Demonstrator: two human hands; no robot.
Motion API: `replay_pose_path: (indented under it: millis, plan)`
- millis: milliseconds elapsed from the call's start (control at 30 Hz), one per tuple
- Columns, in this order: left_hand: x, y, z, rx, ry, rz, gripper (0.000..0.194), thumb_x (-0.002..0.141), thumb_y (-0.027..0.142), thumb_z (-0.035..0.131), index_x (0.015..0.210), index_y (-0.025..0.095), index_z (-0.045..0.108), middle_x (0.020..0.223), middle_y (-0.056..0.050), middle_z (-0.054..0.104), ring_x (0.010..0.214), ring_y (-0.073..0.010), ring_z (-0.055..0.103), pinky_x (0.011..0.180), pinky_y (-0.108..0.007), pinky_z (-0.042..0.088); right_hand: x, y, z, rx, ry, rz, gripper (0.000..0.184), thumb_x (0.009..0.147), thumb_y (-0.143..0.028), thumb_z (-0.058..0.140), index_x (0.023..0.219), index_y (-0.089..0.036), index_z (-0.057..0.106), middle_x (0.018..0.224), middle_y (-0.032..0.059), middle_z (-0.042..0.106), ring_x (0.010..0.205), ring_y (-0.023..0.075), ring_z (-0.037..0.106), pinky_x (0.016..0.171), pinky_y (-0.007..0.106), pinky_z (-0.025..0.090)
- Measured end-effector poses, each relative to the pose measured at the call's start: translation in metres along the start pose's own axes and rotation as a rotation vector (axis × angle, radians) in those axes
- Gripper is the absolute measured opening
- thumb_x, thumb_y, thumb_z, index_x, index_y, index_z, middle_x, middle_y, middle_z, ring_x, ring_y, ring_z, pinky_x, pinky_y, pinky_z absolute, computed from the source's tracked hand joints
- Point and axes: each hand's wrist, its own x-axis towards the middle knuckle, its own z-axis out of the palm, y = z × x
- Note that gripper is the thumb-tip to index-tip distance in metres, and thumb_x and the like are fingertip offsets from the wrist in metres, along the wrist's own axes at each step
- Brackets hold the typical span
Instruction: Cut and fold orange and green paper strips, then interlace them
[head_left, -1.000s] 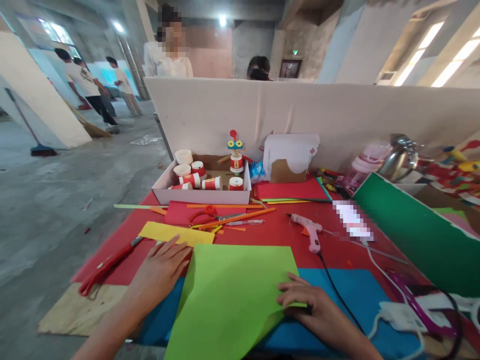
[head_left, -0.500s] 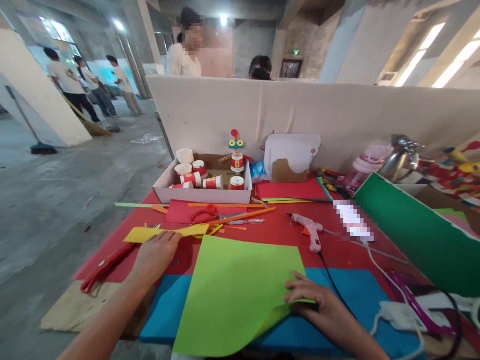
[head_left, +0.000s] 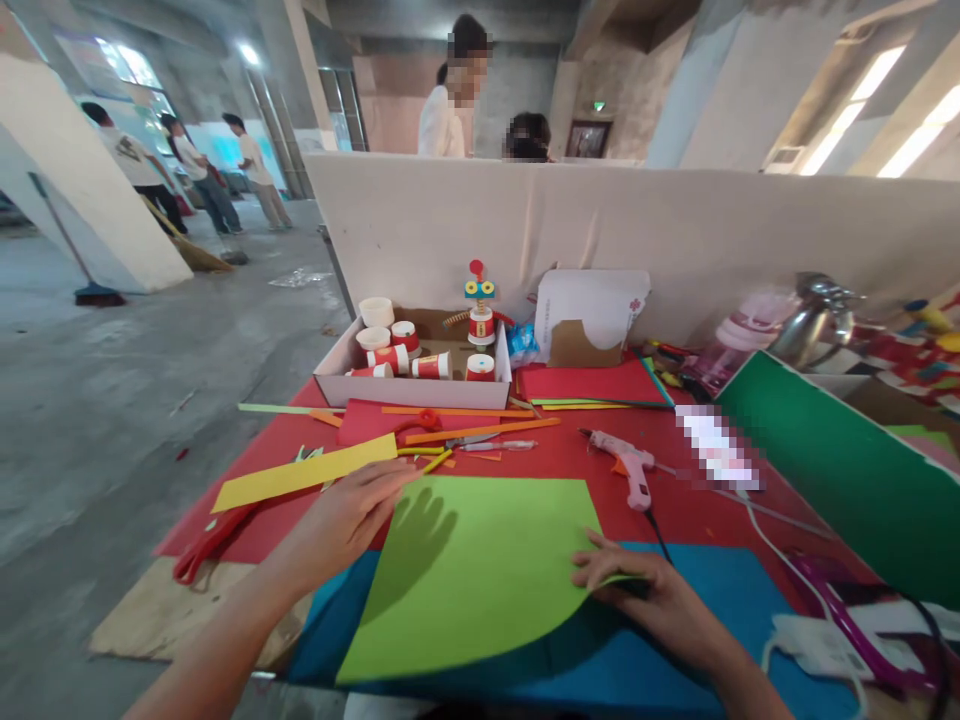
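A sheet of light green paper [head_left: 480,570] lies on the blue board [head_left: 697,620], its near right edge curling upward. My right hand [head_left: 637,580] grips that right edge between thumb and fingers. Over the sheet's upper left side hovers my left hand [head_left: 352,520], fingers stretched out and empty, casting a shadow on the paper. Just beyond it a yellow paper strip [head_left: 300,475] rests across a red-handled tool [head_left: 217,540]. Past the sheet lie red-handled scissors [head_left: 427,422], a pen [head_left: 499,446] and orange strips [head_left: 480,432].
A white box [head_left: 412,390] of paper cups stands at the back, with a cup figure [head_left: 481,325]. To the right are a pink glue gun [head_left: 630,465], stacked coloured paper [head_left: 592,382], a green panel [head_left: 847,470] and a power strip [head_left: 847,650] with cables. A white partition [head_left: 420,220] rises behind.
My left hand has let go of the yellow strip and moved right over the green sheet. The strip now lies lower left. The sheet's near edge has flattened somewhat.
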Motion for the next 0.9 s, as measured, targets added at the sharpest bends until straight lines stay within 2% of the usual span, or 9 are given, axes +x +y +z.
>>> replay_pose_path:
  millis: [133,267,367,433,533,667,800,833,900]
  plan:
    - [0.045,-0.006,0.008,0.073,-0.05,-0.026,0.037,0.095,0.024,0.035,0.116,0.019,0.066,0.121,-0.008,0.066,0.114,-0.0207,0.058,0.1,-0.036,0.046,-0.003,-0.003,-0.003,-0.033,-0.038,0.064,0.043,0.077,-0.064,0.064,0.076,-0.022,0.074,0.093,0.0095,0.076,0.113,0.0321,0.063,0.111,0.056,0.031]
    - [0.084,-0.005,0.036,0.183,-0.14,-0.032,0.031,0.088,0.026,0.054,0.116,0.019,0.065,0.122,-0.009,0.065,0.112,-0.0254,0.056,0.098,-0.041,0.045,-0.001,-0.002,-0.001,-0.071,0.006,0.08,0.051,0.073,-0.072,0.061,0.078,-0.022,0.074,0.094,0.0093,0.076,0.12,0.0341,0.058,0.111,0.055,0.031]
    - [0.097,0.002,0.055,0.26,-0.141,-0.027,0.038,0.088,0.025,0.055,0.126,0.027,0.06,0.134,-0.008,0.058,0.117,-0.0286,0.05,0.097,-0.047,0.043,0.0,0.001,0.002,-0.072,0.029,0.088,0.054,0.072,-0.073,0.062,0.08,-0.022,0.074,0.095,0.0097,0.076,0.126,0.0361,0.052,0.11,0.056,0.032]
    - [0.102,0.001,0.061,0.298,-0.126,-0.012,0.038,0.091,0.022,0.051,0.126,0.03,0.061,0.134,-0.007,0.057,0.117,-0.0283,0.049,0.095,-0.047,0.041,0.001,0.003,0.004,-0.063,0.043,0.088,0.054,0.072,-0.073,0.062,0.081,-0.021,0.074,0.096,0.0103,0.076,0.127,0.0366,0.051,0.109,0.057,0.033]
    - [0.109,-0.007,0.062,0.363,-0.097,0.006,0.037,0.093,0.018,0.046,0.123,0.029,0.064,0.13,-0.008,0.059,0.114,-0.0278,0.049,0.094,-0.045,0.04,0.006,0.005,0.009,-0.053,0.091,0.046,0.051,0.075,-0.071,0.061,0.082,-0.022,0.074,0.098,0.0097,0.076,0.116,0.0337,0.061,0.112,0.057,0.03]
    - [0.109,-0.015,0.054,0.353,-0.071,-0.024,0.034,0.094,0.024,0.048,0.123,0.027,0.064,0.131,-0.009,0.059,0.118,-0.0289,0.048,0.097,-0.047,0.039,0.013,0.006,0.015,-0.07,0.126,-0.04,0.044,0.08,-0.064,0.06,0.081,-0.022,0.073,0.092,0.0061,0.077,0.094,0.0263,0.071,0.117,0.054,0.022]
    - [0.079,-0.001,0.024,0.136,-0.065,-0.025,0.035,0.096,0.03,0.043,0.123,0.023,0.064,0.135,-0.011,0.057,0.126,-0.0285,0.046,0.105,-0.048,0.037,0.01,0.011,0.015,-0.096,0.134,-0.007,0.05,0.078,-0.07,0.057,0.08,-0.022,0.073,0.095,0.0074,0.076,0.099,0.0289,0.069,0.114,0.055,0.029]
    - [0.067,0.005,0.013,0.024,-0.104,0.009,0.037,0.097,0.034,0.04,0.123,0.023,0.064,0.132,-0.009,0.06,0.124,-0.026,0.05,0.106,-0.044,0.038,0.009,0.013,0.015,-0.097,0.146,0.006,0.051,0.077,-0.071,0.057,0.081,-0.022,0.073,0.096,0.0081,0.076,0.101,0.0303,0.068,0.112,0.055,0.032]
    - [0.04,0.016,-0.008,-0.246,-0.259,0.067,0.044,0.098,0.047,0.036,0.133,0.029,0.056,0.136,-0.004,0.058,0.124,-0.0209,0.053,0.104,-0.034,0.042,0.007,0.017,0.014,-0.096,0.182,0.033,0.052,0.076,-0.071,0.058,0.085,-0.022,0.075,0.099,0.0088,0.076,0.106,0.0322,0.066,0.109,0.054,0.038]
